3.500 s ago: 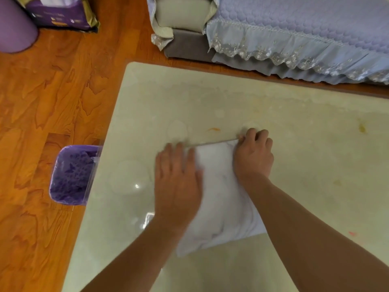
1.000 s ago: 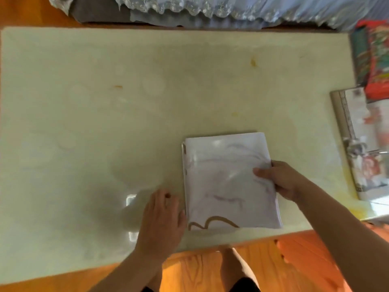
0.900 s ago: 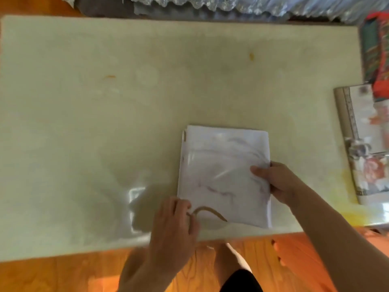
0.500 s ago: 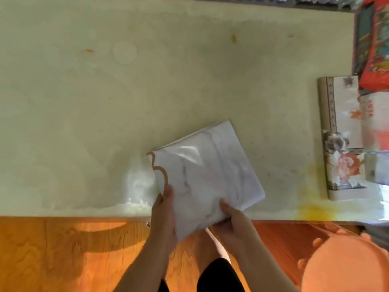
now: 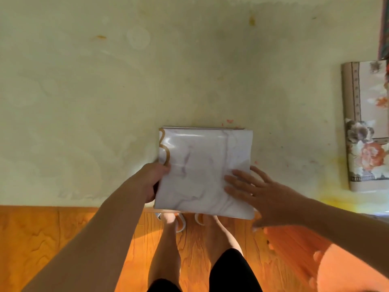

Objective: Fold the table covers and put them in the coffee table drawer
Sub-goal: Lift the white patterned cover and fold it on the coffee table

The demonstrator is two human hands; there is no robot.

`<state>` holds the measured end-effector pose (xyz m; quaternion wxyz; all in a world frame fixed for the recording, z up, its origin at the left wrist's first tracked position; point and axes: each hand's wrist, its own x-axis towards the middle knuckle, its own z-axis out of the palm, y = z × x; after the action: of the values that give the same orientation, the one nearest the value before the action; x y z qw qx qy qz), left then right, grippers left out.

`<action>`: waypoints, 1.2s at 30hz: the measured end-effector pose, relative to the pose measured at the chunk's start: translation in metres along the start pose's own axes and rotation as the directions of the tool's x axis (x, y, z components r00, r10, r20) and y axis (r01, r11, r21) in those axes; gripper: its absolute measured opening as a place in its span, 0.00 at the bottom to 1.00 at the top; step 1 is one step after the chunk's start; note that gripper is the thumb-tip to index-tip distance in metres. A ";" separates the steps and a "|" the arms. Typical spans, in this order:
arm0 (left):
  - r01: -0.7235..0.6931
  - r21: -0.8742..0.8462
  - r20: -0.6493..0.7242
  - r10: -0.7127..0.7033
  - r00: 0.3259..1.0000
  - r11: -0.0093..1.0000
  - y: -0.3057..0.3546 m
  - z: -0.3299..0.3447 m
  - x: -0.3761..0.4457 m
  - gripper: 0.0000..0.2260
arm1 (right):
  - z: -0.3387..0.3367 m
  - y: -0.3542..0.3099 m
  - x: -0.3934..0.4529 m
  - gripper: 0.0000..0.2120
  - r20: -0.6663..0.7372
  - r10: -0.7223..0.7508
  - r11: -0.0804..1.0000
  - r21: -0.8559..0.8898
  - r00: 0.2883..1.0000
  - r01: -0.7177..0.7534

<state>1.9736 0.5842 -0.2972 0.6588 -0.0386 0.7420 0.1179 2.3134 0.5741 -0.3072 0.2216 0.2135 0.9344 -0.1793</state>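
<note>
Your fingers first: those of your left hand (image 5: 152,182) curl round the left edge of the folded table cover (image 5: 205,171), thumb on top near its gold scalloped trim, gripping it. Your right hand (image 5: 255,191) lies flat, its fingers (image 5: 235,178) straight and spread, pressing on the cover's near right corner without curling round anything.

Now by size. You have the coffee table (image 5: 105,91) filling most of the view, its pale yellowish top glossy and marked with faint rings and small orange and red specks. Below its near edge runs the orange wooden floor (image 5: 52,239), where your bare legs and feet stand. At the lower right corner sits an orange, knobbly object (image 5: 341,268), too blurred for you to tell what it is.

On the table's right end lies a second folded cover with a flower print (image 5: 366,127), well apart from the one you hold.

Your white, marble-patterned cover is folded into a neat square at the table's near edge, its near side overhanging the edge slightly above your feet.
</note>
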 end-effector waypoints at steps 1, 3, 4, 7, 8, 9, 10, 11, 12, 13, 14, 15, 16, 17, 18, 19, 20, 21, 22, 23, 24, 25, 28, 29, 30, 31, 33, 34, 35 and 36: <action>0.022 0.007 0.005 -0.022 1.000 1.000 0.001 -0.001 -0.001 0.11 | 0.001 0.008 -0.004 0.56 -0.028 0.028 0.999 -0.030 0.999 -0.029; 0.033 0.017 0.015 -0.034 0.999 0.999 0.003 -0.004 0.001 0.11 | -0.003 0.019 -0.002 0.55 -0.128 0.128 0.989 -0.056 0.983 -0.136; 0.040 0.017 0.022 -0.041 0.999 0.999 0.003 -0.005 -0.001 0.11 | -0.004 0.021 0.002 0.53 -0.169 0.116 0.988 -0.084 0.979 -0.132; 0.033 0.032 0.041 -0.034 0.999 0.999 0.005 -0.003 0.002 0.09 | 0.007 0.016 0.020 0.45 -0.232 -0.123 0.987 -0.126 0.965 0.095; 0.034 0.031 0.038 -0.035 0.999 0.999 0.006 -0.002 -0.001 0.09 | 0.011 0.014 0.024 0.45 -0.222 -0.135 0.989 -0.092 0.966 0.118; 0.029 0.037 0.026 -0.029 0.999 0.999 0.005 -0.001 -0.002 0.09 | 0.014 0.013 0.025 0.46 -0.214 -0.122 0.992 -0.050 0.969 0.114; 0.020 0.047 0.034 -0.021 0.999 0.999 0.005 -0.001 -0.002 0.09 | 0.018 0.012 0.024 0.47 -0.217 -0.097 0.995 -0.015 0.971 0.096; 0.004 0.067 0.042 -0.007 0.999 0.998 0.003 -0.003 0.000 0.10 | 0.021 0.012 0.023 0.46 -0.233 -0.074 0.997 0.009 0.970 0.078; -0.013 0.107 0.059 0.007 0.998 0.994 0.001 -0.005 0.000 0.12 | 0.023 0.011 0.021 0.44 -0.256 -0.056 0.998 0.021 0.965 0.063; -0.073 0.233 0.052 0.062 0.997 0.970 -0.005 -0.009 0.001 0.13 | 0.025 0.010 0.020 0.41 -0.293 -0.040 0.998 0.027 0.955 0.050; -0.165 0.446 0.029 0.170 0.985 0.880 -0.012 -0.016 0.002 0.16 | 0.028 0.009 0.020 0.39 -0.338 -0.024 0.999 0.038 0.941 0.039; -0.252 0.681 -0.006 0.350 0.937 0.687 -0.022 -0.025 0.007 0.18 | 0.031 0.008 0.019 0.37 -0.379 -0.011 0.998 0.054 0.925 0.033; -0.294 0.867 0.001 0.589 0.808 0.402 -0.031 -0.037 0.011 0.18 | 0.035 0.007 0.019 0.36 -0.409 -0.005 0.996 0.076 0.912 0.040; -0.288 0.952 0.099 0.780 0.618 0.107 -0.039 -0.047 0.013 0.15 | 0.038 0.007 0.019 0.33 -0.433 -0.005 0.993 0.103 0.901 0.055; -0.312 0.937 0.288 0.849 0.443 -0.155 -0.044 -0.057 0.012 0.12 | 0.040 0.008 0.019 0.30 -0.458 -0.005 0.989 0.128 0.889 0.071; -0.355 0.847 0.511 0.791 0.335 -0.397 -0.048 -0.066 0.014 0.16 | 0.039 0.010 0.019 0.28 -0.481 -0.001 0.986 0.145 0.877 0.081; -0.390 0.699 0.710 0.644 0.283 -0.599 -0.051 -0.076 0.018 0.22 | 0.037 0.012 0.019 0.26 -0.492 -0.005 0.984 0.152 0.871 0.091; -0.430 0.569 0.822 0.504 0.264 -0.701 -0.052 -0.083 0.023 0.26 | 0.035 0.013 0.018 0.25 -0.491 -0.015 0.983 0.152 0.871 0.103; -0.467 0.494 0.870 0.425 0.252 -0.734 -0.051 -0.087 0.028 0.27 | 0.034 0.014 0.017 0.26 -0.485 -0.027 0.982 0.150 0.874 0.113; -0.496 0.485 0.875 0.399 0.275 -0.721 -0.046 -0.087 0.030 0.30 | 0.032 0.015 0.016 0.27 -0.476 -0.032 0.981 0.153 0.879 0.118; -0.518 0.497 0.868 0.400 0.295 -0.696 -0.043 -0.086 0.034 0.33 | 0.031 0.016 0.016 0.27 -0.467 -0.028 0.979 0.164 0.884 0.118; -0.547 0.506 0.862 0.408 0.300 -0.667 -0.041 -0.084 0.035 0.35 | 0.030 0.017 0.016 0.27 -0.457 -0.016 0.976 0.185 0.889 0.113; -0.621 0.535 0.829 0.499 0.253 -0.573 -0.045 -0.083 0.041 0.35 | 0.023 0.019 0.015 0.23 -0.428 0.046 0.949 0.301 0.902 0.095; -0.652 0.547 0.805 0.542 0.240 -0.525 -0.048 -0.083 0.043 0.34 | 0.018 0.020 0.015 0.23 -0.412 0.071 0.934 0.346 0.908 0.084; -0.677 0.563 0.775 0.588 0.234 -0.473 -0.049 -0.082 0.043 0.33 | 0.013 0.020 0.015 0.23 -0.394 0.093 0.918 0.389 0.914 0.074; -0.706 0.581 0.735 0.633 0.243 -0.404 -0.050 -0.081 0.042 0.32 | 0.008 0.020 0.015 0.23 -0.366 0.124 0.897 0.439 0.922 0.054; -0.750 0.622 0.630 0.714 0.306 -0.227 -0.045 -0.077 0.036 0.31 | -0.001 0.017 0.014 0.23 -0.251 0.272 0.797 0.599 0.929 -0.072; -0.741 0.649 0.572 0.754 0.323 -0.176 -0.038 -0.073 0.030 0.29 | -0.005 0.016 0.013 0.22 -0.166 0.364 0.708 0.688 0.916 -0.157; -0.712 0.683 0.517 0.797 0.314 -0.163 -0.030 -0.069 0.025 0.28 | -0.009 0.014 0.014 0.23 -0.078 0.447 0.589 0.776 0.891 -0.227; -0.669 0.726 0.461 0.837 0.296 -0.163 -0.023 -0.064 0.021 0.30 | -0.014 0.013 0.017 0.25 -0.012 0.524 0.445 0.856 0.852 -0.261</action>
<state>1.9139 0.5496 -0.3146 0.3079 0.7212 0.6128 0.0977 2.3012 0.5959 -0.3071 -0.0029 0.5272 0.6799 -0.5097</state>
